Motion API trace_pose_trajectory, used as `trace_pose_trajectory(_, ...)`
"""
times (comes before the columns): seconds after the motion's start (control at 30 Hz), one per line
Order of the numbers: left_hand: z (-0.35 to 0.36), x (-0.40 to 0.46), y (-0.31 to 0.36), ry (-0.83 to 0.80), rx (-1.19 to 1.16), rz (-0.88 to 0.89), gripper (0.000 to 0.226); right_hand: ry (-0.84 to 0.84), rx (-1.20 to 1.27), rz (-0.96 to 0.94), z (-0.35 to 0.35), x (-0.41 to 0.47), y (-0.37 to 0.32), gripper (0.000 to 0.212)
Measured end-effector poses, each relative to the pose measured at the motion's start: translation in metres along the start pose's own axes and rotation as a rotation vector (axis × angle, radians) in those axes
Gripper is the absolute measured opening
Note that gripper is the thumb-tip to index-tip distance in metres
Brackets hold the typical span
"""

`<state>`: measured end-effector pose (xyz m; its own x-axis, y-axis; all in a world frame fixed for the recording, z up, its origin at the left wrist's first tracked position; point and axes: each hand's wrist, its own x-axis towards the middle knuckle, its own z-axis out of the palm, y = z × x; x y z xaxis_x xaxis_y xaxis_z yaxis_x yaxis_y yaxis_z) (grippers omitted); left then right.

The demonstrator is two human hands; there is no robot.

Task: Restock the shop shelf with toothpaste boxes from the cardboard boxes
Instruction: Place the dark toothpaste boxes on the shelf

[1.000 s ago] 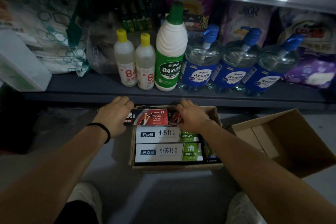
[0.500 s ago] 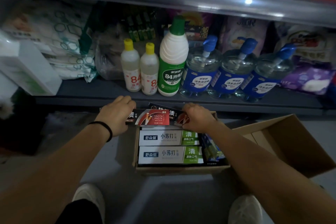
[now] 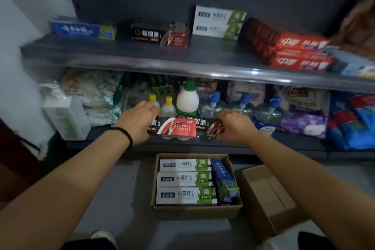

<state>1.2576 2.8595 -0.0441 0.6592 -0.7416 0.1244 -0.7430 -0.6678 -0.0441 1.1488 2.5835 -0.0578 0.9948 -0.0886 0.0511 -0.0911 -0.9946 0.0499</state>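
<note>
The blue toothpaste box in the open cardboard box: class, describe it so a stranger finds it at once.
Start at the open cardboard box on the floor below the shelves. Three white-and-green toothpaste boxes lie flat in it; along their right-hand ends stands the blue toothpaste box. It alone there is blue, on edge and crosswise to them.

On the lower shelf I see a green-capped white bottle [image 3: 187, 98], two yellow-capped bottles [image 3: 168, 105], three blue-pump bottles [image 3: 242, 103], a purple packet [image 3: 303, 126] and a white pump dispenser [image 3: 65, 113].
</note>
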Motion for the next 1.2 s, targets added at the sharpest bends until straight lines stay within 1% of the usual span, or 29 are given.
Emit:
trace_pose_trajectory(0.07, -0.023, -0.002, 0.001, 0.028, -0.006, 0.000, 0.049, 0.048, -0.042, -0.010, -0.027, -0.003, 0.000, 0.045)
trace_pose_trajectory(0.13, -0.044, -0.004, 0.000, 0.073, 0.001, 0.010, 0.047, 0.095, -0.067, -0.001, -0.050, -0.004, 0.000, 0.041)
trace_pose_trajectory(0.27, -0.082, -0.009, -0.005, 0.130, 0.031, 0.012, 0.044, 0.169, -0.086, 0.019, -0.087, -0.001, 0.002, 0.043)
trace_pose_trajectory(0.4, -0.109, -0.011, -0.021, 0.237, 0.055, -0.010, 0.045, 0.243, -0.122, 0.007, -0.119, 0.007, -0.002, 0.043)
trace_pose_trajectory(0.5, -0.126, -0.011, -0.034, 0.260, 0.075, -0.025, 0.050, 0.298, -0.141, 0.011, -0.141, 0.017, -0.006, 0.042)
trace_pose_trajectory(0.63, -0.145, -0.008, -0.050, 0.276, 0.086, -0.062, 0.049, 0.359, -0.186, -0.013, -0.163, 0.037, -0.014, 0.039)
trace_pose_trajectory(0.8, -0.158, 0.002, -0.073, 0.295, 0.087, -0.074, 0.046, 0.432, -0.186, -0.027, -0.177, 0.073, -0.022, 0.038)
trace_pose_trajectory(1.03, -0.155, 0.034, -0.113, 0.342, 0.135, -0.086, 0.048, 0.500, -0.216, -0.060, -0.173, 0.135, -0.027, 0.038)
trace_pose_trajectory(1.2, -0.145, 0.058, -0.147, 0.363, 0.145, -0.127, 0.050, 0.502, -0.230, -0.088, -0.165, 0.183, -0.033, 0.042)
